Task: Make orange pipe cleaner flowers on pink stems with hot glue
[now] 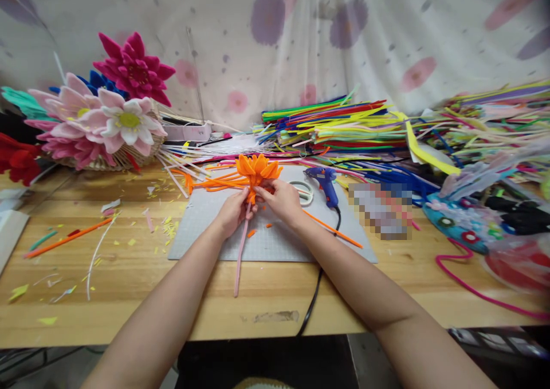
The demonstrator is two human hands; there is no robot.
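An orange pipe-cleaner flower [258, 170] stands upright over the grey cutting mat [206, 240]. My left hand [234, 212] is closed around its base and the top of its pale pink stem [242, 251], which slants down toward me. From the other side my right hand [281, 200] pinches the flower's underside at the petals; its fingertips are partly hidden. Loose orange pipe cleaners [215, 183] lie behind my left hand. A few small orange scraps [251, 233] and a long orange pipe cleaner [335, 230] rest on the mat.
A blue glue gun [324, 184] with a black cord lies right of my hands, beside a roll of tape [306, 193]. Bundles of coloured pipe cleaners [344, 128] line the back. Finished flowers [129, 120] fill a basket at left. Yellow scraps [169, 228] litter the wooden table [141, 274].
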